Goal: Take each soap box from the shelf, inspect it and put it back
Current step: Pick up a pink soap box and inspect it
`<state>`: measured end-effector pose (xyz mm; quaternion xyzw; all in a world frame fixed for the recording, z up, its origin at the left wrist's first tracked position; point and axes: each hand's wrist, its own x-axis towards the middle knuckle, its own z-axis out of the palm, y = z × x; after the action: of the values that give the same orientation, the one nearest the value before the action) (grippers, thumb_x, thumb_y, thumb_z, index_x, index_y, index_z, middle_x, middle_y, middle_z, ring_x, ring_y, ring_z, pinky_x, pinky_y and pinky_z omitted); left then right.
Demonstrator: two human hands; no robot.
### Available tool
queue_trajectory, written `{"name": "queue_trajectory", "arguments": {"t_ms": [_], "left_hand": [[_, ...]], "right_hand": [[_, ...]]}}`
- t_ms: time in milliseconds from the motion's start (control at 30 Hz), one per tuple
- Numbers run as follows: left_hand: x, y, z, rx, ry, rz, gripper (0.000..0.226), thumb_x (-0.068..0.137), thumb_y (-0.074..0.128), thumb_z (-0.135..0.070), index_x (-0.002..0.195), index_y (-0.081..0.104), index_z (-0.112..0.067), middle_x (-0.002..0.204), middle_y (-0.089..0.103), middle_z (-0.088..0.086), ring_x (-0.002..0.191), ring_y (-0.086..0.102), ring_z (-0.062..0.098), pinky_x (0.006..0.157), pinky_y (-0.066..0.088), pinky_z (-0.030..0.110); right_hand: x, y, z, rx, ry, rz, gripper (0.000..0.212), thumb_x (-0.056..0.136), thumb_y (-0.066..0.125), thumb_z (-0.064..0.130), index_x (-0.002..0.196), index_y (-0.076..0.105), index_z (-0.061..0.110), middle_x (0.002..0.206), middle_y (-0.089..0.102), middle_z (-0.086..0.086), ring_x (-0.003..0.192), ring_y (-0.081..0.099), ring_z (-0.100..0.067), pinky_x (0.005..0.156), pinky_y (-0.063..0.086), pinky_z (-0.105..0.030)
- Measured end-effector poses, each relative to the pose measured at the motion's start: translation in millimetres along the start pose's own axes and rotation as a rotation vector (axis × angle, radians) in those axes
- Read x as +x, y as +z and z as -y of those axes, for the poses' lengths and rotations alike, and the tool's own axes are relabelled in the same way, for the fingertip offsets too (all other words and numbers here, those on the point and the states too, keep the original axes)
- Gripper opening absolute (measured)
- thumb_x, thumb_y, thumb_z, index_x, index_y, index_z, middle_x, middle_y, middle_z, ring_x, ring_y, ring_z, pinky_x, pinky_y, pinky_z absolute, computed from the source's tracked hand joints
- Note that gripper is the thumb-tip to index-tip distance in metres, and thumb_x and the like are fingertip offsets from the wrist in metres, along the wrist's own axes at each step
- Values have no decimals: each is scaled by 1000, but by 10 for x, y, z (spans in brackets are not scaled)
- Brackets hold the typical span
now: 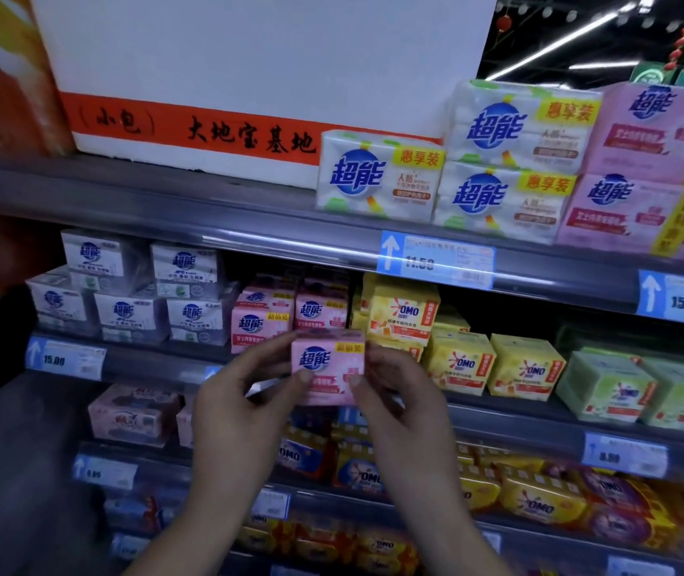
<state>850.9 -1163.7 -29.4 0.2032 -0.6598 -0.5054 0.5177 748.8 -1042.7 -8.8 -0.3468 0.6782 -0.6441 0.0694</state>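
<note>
Your left hand (244, 403) and right hand (398, 399) pinch a pink soap box (327, 365) by its two ends, thumbs on the front, so its label faces you for checking. It is off the shelf (157, 359), just before the pink stack (286, 318) it likely belongs to.

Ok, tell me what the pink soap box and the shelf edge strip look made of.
The pink soap box: printed card or film wrap, unclear which; crisp edges, faint sheen. The shelf edge strip: likely glossy clear plastic; a bright light streak runs along it.
</note>
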Motion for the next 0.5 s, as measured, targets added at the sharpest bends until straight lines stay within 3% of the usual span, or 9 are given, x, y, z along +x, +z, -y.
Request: {"name": "queue_trajectory", "arguments": {"t_ms": [67,167,233,333,433,500], "left_hand": [[105,-11,53,-20,-1,-41,41,85,82,-16,113,77,-44,99,80,-15,82,77,11,55,56,14],[250,12,181,31,35,-5,44,89,78,-7,120,74,-38,106,79,-18,101,75,1,80,62,20],[299,46,295,50,22,53,48,93,72,1,125,69,-34,115,77,-16,112,72,3,94,60,28],[318,92,422,137,33,65,51,95,69,3,135,63,-29,128,71,-16,121,66,-1,103,55,30],[324,143,428,239,81,-3,47,90,75,-2,127,66,-29,119,73,-18,111,68,-5,97,58,26],[323,183,385,323,129,-47,43,87,80,-4,118,69,-32,108,72,-19,101,69,-2,88,60,24]], "right_hand": [[5,120,0,-113,-33,32,37,101,66,25,133,62,42,123,57,26,110,61,7,96,54,-17],[26,204,-37,-188,-17,101,57,102,63,26,152,42,45,131,42,27,116,54,7,98,52,-17],[40,227,-57,-219,3,148,62,103,62,26,152,36,53,135,43,34,120,50,11,98,52,-18],[40,230,-88,-189,59,177,63,101,64,24,131,34,71,121,43,59,112,44,32,86,47,-3],[18,220,-170,-309,43,203,55,101,64,28,148,43,45,142,36,41,108,39,36,83,45,1],[35,229,-208,-394,32,229,61,100,64,28,156,39,29,144,26,28,109,33,37,79,43,4]]}}
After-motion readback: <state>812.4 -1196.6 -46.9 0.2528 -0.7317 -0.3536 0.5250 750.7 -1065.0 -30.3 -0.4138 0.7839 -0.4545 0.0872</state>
